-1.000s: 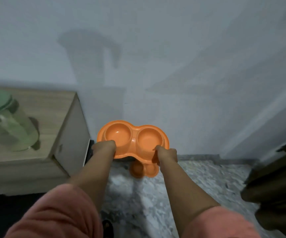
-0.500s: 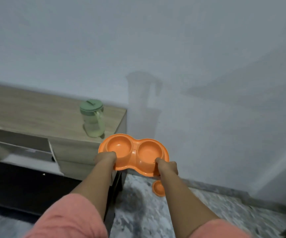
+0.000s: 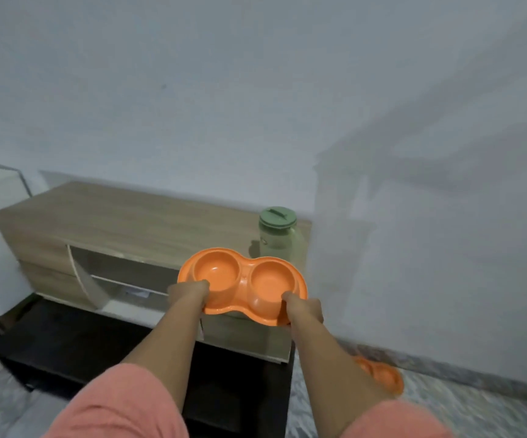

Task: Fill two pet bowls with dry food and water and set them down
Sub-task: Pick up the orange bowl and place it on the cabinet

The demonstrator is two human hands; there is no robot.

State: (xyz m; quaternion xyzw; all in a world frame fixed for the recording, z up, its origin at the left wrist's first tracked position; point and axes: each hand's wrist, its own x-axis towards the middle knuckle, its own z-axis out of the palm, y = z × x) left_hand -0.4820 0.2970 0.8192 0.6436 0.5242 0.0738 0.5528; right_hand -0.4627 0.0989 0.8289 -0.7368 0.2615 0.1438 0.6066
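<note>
Since half a second ago the view has swung left: the wooden cabinet (image 3: pixel 123 222) now fills the left half, the green-lidded jar (image 3: pixel 277 230) sits nearer the middle, and the second orange bowl on the floor (image 3: pixel 382 374) has slid down to about 4 o'clock. The double pet bowl (image 3: pixel 243 281) stays held level in front of the person.

Nearest, two salmon-pink sleeves (image 3: pixel 119 406) enter from the bottom edge, bare forearms reaching toward 12 o'clock. The left hand (image 3: pixel 189 290) has its grip closed on the near left rim of the double pet bowl, fingers curled under the edge. The right hand (image 3: pixel 303 309) has its grip closed on the near right rim, thumb on top. The bowl is orange plastic, with two round wells side by side, both dry; it is held in the air, above the cabinet's right end.

Below the right forearm, the second orange bowl lies on the marbled floor (image 3: pixel 461 412) near the wall's base, partly hidden by the arm.

Further off, the cabinet has a light wood top and an open front compartment with a white shelf. The jar stands upright on the top at its right end, just behind the held bowl. A pale wall (image 3: pixel 255 90) rises behind, at 12 o'clock.
</note>
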